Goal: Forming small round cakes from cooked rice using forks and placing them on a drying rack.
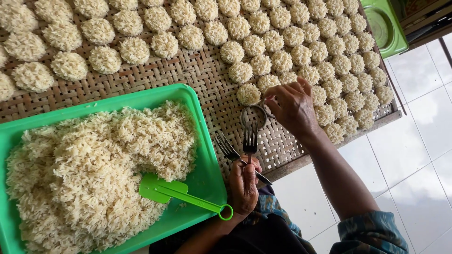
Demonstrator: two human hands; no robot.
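Green tray [197, 101], pale rice [94, 164]

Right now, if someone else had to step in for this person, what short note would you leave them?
Left hand: shut on two forks, tines pointing toward the mat.
Right hand: fingertips at a small metal ring mould lying empty on the woven bamboo mat.
Green tray at the left holds a big heap of loose cooked rice, with a green rice paddle resting in it.
Done: many round rice patties laid in rows across the mat, newest one just above the ring.
Left: much rice unshaped; bare mat near the tray.
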